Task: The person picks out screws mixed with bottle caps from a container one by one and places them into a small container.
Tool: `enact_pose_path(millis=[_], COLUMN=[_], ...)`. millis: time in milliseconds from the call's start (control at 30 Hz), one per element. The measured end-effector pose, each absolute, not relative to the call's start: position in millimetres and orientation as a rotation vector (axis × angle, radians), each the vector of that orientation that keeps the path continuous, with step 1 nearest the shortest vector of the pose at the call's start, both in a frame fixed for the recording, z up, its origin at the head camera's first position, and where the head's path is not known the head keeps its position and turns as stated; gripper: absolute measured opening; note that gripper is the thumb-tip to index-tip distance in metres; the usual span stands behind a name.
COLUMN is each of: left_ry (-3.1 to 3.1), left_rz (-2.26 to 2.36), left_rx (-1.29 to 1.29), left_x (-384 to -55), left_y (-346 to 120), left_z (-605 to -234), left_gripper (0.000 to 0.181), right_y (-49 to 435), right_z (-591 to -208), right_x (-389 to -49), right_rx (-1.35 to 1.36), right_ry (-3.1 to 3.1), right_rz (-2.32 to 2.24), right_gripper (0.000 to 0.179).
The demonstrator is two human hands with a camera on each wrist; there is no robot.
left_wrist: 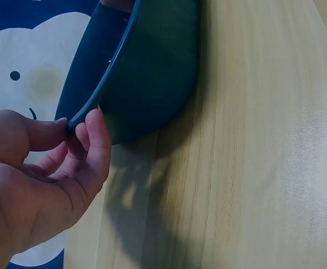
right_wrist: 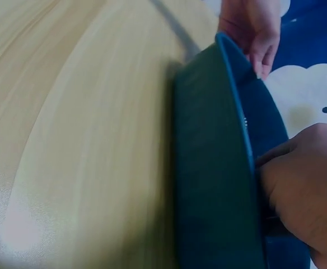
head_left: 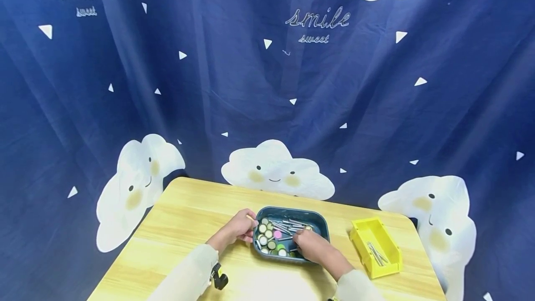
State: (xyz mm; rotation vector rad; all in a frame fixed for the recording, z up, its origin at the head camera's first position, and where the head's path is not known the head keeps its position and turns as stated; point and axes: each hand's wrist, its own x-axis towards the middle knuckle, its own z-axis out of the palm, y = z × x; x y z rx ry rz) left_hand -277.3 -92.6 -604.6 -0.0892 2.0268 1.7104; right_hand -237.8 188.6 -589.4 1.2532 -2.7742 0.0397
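A dark teal rectangular basin (head_left: 322,226) stands on the table, holding long silver screws or nails (head_left: 281,227) and many round caps (head_left: 262,229), one of them pink (head_left: 277,234). At its left end my left hand (head_left: 240,226) pinches the rim between thumb and fingers, as the left wrist view shows plainly. My right hand (head_left: 312,245) reaches down into the right half of the basin, beside the metal pieces. Its fingertips are hidden by the hand and the basin wall (right_wrist: 214,157), so whether they grip a piece is unclear.
To the right of the basin sits a yellow open bin (head_left: 386,271) with several slim metal pieces (head_left: 377,253) inside. Both stand on a light wooden table (head_left: 196,203). A blue curtain (head_left: 234,82) with white clouds hangs behind the table's far edge.
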Motion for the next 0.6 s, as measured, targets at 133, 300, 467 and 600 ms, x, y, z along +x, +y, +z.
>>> enact_pose_path(millis=[133,300,467,600], left_ry=[2.026,2.028,2.029,2.027], left_rz=[1.717,1.73,1.744,1.751], left_rx=[-0.08,-0.076,-0.074,-0.077], left_x=[-275.7,-274.2,-272.8,-272.9], left_y=[-91.9,-91.0,-91.4,-91.1], left_z=[-603.9,-603.1,-603.0,-603.7], left_gripper=[0.028,0.029,0.028,0.027], right_y=[187.5,186.6,183.4,181.6], right_z=[-593.2,-596.7,-599.9,-602.0], right_x=[-236.9,-237.6,-240.0,-241.3], right_rx=[1.246,1.224,1.231,1.241], right_ry=[-2.769,-2.767,-2.745,-2.697], right_rz=[-0.002,-0.072,-0.186,-0.273], right_gripper=[0.01,0.011,0.012,0.013])
